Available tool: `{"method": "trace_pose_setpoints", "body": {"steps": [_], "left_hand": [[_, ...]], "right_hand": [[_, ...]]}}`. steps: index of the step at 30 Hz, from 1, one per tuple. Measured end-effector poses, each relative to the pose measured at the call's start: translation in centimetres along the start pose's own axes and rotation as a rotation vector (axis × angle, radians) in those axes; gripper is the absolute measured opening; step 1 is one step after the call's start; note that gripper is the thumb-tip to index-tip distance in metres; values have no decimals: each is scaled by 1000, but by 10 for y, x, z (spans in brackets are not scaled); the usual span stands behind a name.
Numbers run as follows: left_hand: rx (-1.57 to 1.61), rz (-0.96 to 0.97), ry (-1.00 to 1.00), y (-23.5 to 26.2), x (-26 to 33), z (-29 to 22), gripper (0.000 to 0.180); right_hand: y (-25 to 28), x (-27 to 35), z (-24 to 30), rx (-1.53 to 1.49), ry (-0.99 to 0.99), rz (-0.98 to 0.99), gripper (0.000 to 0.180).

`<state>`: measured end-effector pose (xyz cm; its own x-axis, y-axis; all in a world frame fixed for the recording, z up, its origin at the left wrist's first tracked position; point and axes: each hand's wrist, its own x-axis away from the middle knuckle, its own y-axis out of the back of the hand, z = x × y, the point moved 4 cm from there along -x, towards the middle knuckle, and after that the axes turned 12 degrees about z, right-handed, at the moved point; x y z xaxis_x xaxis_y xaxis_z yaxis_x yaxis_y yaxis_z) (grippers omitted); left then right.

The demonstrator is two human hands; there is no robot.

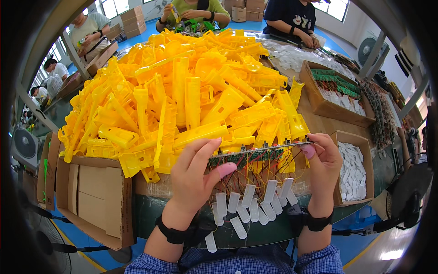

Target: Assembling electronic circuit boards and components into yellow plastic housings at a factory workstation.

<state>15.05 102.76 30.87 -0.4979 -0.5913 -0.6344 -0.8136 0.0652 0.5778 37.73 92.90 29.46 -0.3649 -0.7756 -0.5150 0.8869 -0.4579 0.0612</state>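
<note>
Circuit strip [260, 154]: held up near-level between both hands, at the table's [153, 214] near side.
Left hand [194, 166]: pinching one end, thumb in a pink cover [226, 170].
Right hand [325, 157]: pinching the opposite end, thumb likewise covered.
White tabs [248, 196]: dangling beneath on thin coloured wires [260, 171].
Yellow shells [182, 96]: heaped just beyond.
Right-hand carton [357, 201]: holding loose white pieces [351, 173].

I can't read any wording from here; the pale motif [302, 21] on a dark shirt [279, 13] and the faint print [129, 197] on a cardboard box [119, 230] are illegible.
</note>
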Motion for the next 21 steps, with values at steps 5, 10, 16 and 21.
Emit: {"method": "trace_pose_setpoints", "body": {"steps": [5,10,16,21], "left_hand": [[-68,39,-39,-2,2,9,31],[-71,11,33,-2,5,14,31],[-2,98,94,1,6,17,22],[-190,0,11,9,1,5,35]], "right_hand": [[5,-1,-3,-27,-87,-32,22],[4,-1,-5,-57,-98,-6,22],[6,-3,-9,-64,-115,-16,23],[6,-3,-9,-122,-161,-32,25]]}}
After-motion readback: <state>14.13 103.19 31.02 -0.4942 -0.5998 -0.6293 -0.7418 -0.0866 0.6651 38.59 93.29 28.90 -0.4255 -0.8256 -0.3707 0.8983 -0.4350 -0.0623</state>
